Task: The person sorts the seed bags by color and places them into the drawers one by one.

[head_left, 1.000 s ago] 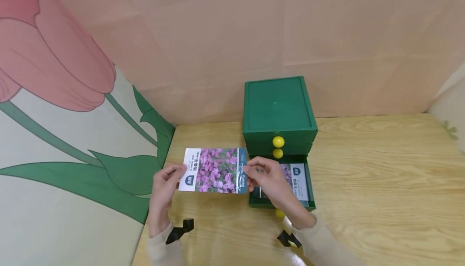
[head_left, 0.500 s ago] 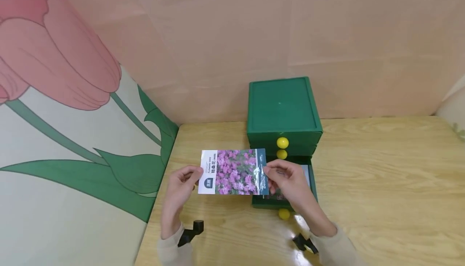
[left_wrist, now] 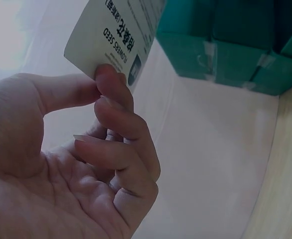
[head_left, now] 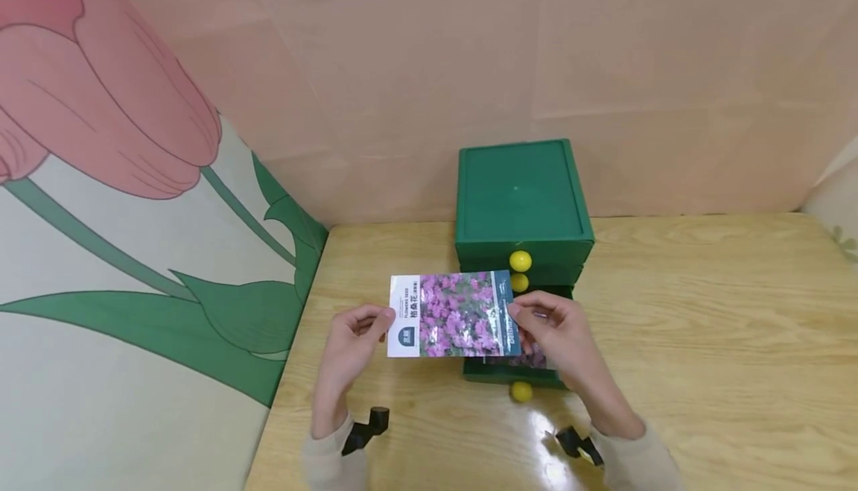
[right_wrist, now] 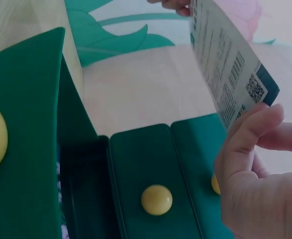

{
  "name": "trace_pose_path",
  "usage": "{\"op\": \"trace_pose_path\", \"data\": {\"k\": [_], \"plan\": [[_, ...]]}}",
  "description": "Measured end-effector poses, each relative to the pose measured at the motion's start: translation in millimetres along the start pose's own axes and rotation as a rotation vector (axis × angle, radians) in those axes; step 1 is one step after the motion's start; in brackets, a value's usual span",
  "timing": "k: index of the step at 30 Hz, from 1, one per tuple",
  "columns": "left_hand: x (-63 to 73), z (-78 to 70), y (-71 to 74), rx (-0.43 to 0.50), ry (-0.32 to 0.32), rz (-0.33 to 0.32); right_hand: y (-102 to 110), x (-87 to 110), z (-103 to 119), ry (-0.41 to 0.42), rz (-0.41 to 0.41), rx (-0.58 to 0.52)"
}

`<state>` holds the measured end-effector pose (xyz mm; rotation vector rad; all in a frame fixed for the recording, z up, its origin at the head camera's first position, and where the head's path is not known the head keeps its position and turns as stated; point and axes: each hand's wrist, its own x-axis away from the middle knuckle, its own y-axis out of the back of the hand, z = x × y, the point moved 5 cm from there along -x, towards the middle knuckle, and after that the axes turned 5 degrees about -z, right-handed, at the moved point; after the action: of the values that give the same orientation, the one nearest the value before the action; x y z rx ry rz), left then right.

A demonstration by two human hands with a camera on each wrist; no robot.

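Note:
A flower seed packet [head_left: 456, 314] with a pink-flower picture is held level between both hands, in front of a green drawer cabinet [head_left: 523, 191]. My left hand [head_left: 350, 346] pinches its white end between thumb and index finger; the left wrist view shows the other fingers of this hand [left_wrist: 106, 149] curled below the packet. On the dark blue end, my right hand [head_left: 559, 338] pinches with thumb and fingers. The right wrist view shows the packet's printed back [right_wrist: 228, 59] with a barcode. Below the right hand, the lowest drawer [head_left: 489, 374] is pulled out, with another flower-pictured packet [head_left: 529, 359] inside, partly hidden.
Yellow round knobs [head_left: 520, 261] stick out from the drawer fronts. The cabinet stands on a wood-grain table [head_left: 704, 327] against a pinkish cloth backdrop [head_left: 402, 89]. A wall with a painted tulip [head_left: 134, 96] rises on the left.
Both hands have moved to the right with the seed packet, which now covers more of the open drawer. The view shifted slightly too. The grip at both ends stays the same.

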<state>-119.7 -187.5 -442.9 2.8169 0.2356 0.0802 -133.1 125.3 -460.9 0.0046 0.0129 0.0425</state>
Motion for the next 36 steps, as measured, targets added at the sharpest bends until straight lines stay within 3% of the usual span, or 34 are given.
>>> {"op": "trace_pose_path", "data": {"k": [13,36], "plan": [[-4.1,7.5,-25.7,-0.018,-0.027,0.084,22.5,5.9,-10.6,-0.002,-0.068,0.036],[-7.4,14.7,-60.8,-0.070,-0.082,0.102,49.6,9.9,-26.9,-0.093,-0.151,0.085]]}}
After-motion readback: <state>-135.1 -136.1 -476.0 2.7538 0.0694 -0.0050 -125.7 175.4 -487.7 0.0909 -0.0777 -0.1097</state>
